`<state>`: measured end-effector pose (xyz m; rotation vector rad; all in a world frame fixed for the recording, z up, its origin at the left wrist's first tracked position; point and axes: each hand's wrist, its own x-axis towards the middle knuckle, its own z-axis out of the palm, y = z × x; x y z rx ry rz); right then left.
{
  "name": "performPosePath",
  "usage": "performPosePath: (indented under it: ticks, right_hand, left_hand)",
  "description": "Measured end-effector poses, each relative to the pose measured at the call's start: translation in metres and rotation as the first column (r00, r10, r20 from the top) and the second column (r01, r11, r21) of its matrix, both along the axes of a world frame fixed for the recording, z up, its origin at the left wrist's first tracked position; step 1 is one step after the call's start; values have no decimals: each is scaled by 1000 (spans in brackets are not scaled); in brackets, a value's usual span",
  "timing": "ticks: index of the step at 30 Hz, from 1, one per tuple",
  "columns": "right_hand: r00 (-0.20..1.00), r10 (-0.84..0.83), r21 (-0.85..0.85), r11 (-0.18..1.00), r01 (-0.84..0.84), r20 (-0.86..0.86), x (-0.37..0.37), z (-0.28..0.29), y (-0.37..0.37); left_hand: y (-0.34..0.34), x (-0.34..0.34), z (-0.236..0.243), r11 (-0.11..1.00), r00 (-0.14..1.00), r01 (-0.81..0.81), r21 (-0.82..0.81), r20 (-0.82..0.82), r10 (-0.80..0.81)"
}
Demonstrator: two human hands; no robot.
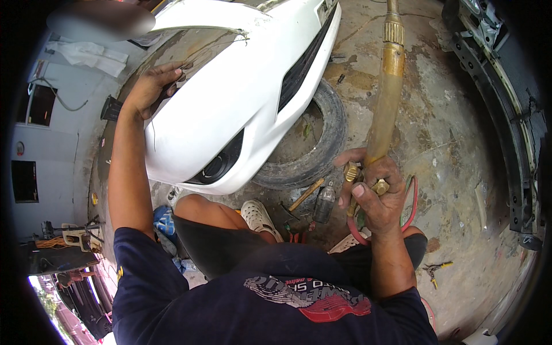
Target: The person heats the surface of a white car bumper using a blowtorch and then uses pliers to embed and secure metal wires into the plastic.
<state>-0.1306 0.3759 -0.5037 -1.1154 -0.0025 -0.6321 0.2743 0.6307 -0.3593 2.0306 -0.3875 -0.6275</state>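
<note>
Head cam, looking down: R hand [376, 187] is wrapped round the valve end of a brass torch [384, 109], a firm grip w/ thumb and fingers about the knobs [352, 171]. Prob. held there so the valves sit under the fingers, w/ the long tube pointing up & away from the body; tip is out of frame. L hand [155, 91] is up by the far-left edge of the white bumper [215, 115], fingers curled; thin dark wire [215, 49] runs close by, but can't tell if it's pinched or just behind.

Bumper lies across the worn tyre [339, 135] on the concrete floor [431, 132], prob. as a soft prop, b/c bare concrete would scuff the paint. It sits L of centre, right in front of the knees, so both arms reach it OK.

Other stuff: hammer [306, 195] & dark bottle [325, 205] btwn tyre and feet, near a white clog [260, 218]; yellow-handled pliers [435, 271] off to the R. Red hose [352, 226] loops under the R wrist, so it could snag. Bare car front end [509, 144] limits room at far R; tyre and hammer crowd the foot space.
</note>
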Motion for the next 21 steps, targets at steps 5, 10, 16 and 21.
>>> performPosePath:
  ticks: [5,10,16,21]
  right_hand:
    - [1000,3,-3,1000,-3,12,-1,0,1]
    - [1000,6,14,1000,-6,9,-2,-1,2]
    - [1000,10,8,1000,-10,15,-1,-1,2]
    - [1000,11,9,1000,-12,14,1,-1,3]
  left_hand:
    - [1,-1,0,999,998,0,53,68,-4]
    - [-10,-17,4,993,990,-48,110,135,33]
    - [-8,-11,5,993,990,20,112,136,-36]
    - [-2,-11,-4,999,996,-50,0,68,50]
